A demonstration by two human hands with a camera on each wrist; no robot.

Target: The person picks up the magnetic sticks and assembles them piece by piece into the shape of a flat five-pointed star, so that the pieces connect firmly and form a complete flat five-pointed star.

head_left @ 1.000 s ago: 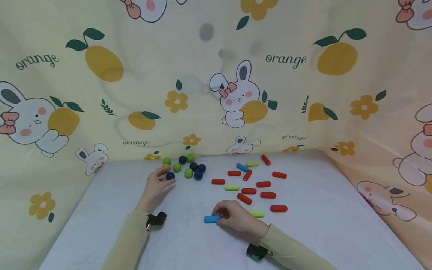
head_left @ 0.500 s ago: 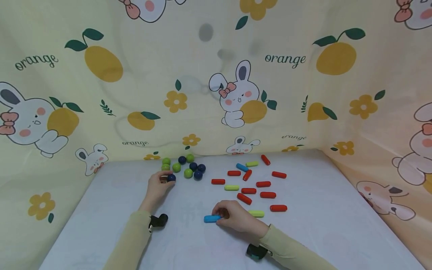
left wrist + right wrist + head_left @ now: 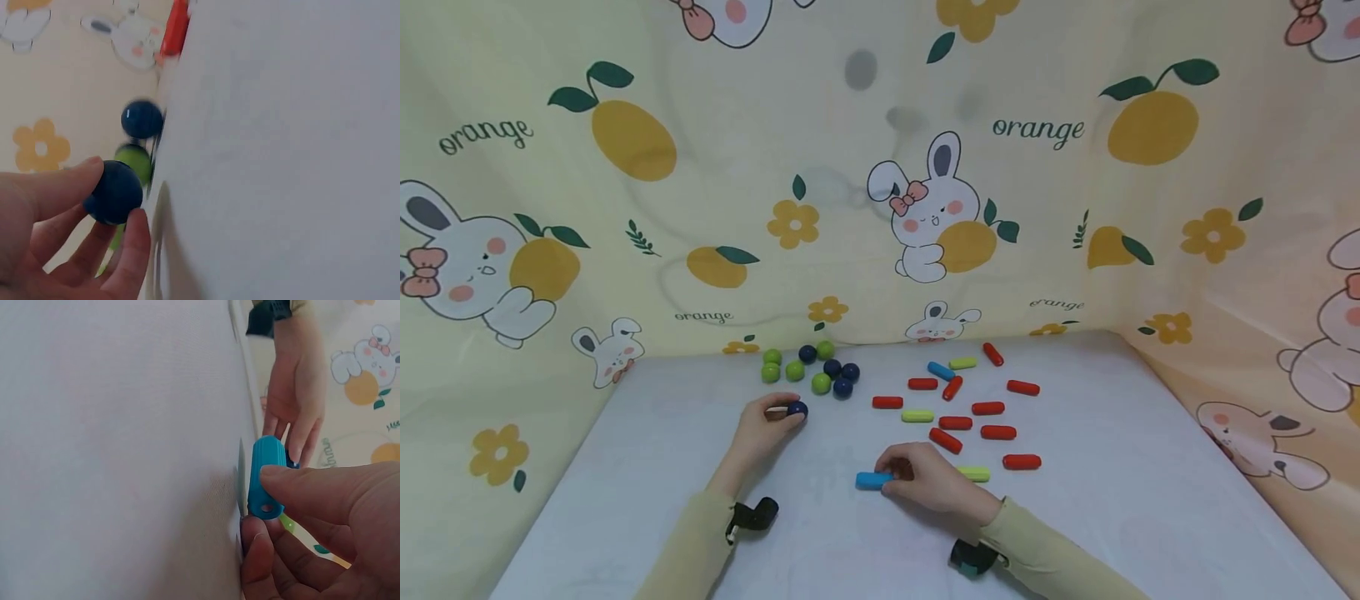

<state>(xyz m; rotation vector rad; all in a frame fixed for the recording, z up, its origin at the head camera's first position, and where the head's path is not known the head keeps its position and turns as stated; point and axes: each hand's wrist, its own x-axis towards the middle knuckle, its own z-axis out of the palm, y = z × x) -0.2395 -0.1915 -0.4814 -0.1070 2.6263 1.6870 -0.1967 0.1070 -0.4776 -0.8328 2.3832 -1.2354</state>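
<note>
And we're on, both hands loaded! The right hand pinches one end of the blue stick between thumb and bent fingers, the ribbed side showing to the wrist camera; whether it clears the bench I can't quite tell. Beyond the stick and to its left, here's the left hand, thumb and fingertips closed round the navy ball, ball and stick well apart. So, early going by my reading: one ball and one stick picked out, neither set down, the two not joined, and everything else lying loose. What's left? Farther beyond the stick, off to its left, sit five green balls and four more navy balls, bunched near the back cloth. Beyond the stick to its right, a wide scatter: ten red sticks, one spare blue stick, two lime sticks. And just to the right of the held stick, a third lime piece, partly masked by the right hand; that's the one I'd call likeliest to get knocked, being so near the knuckles!
</note>
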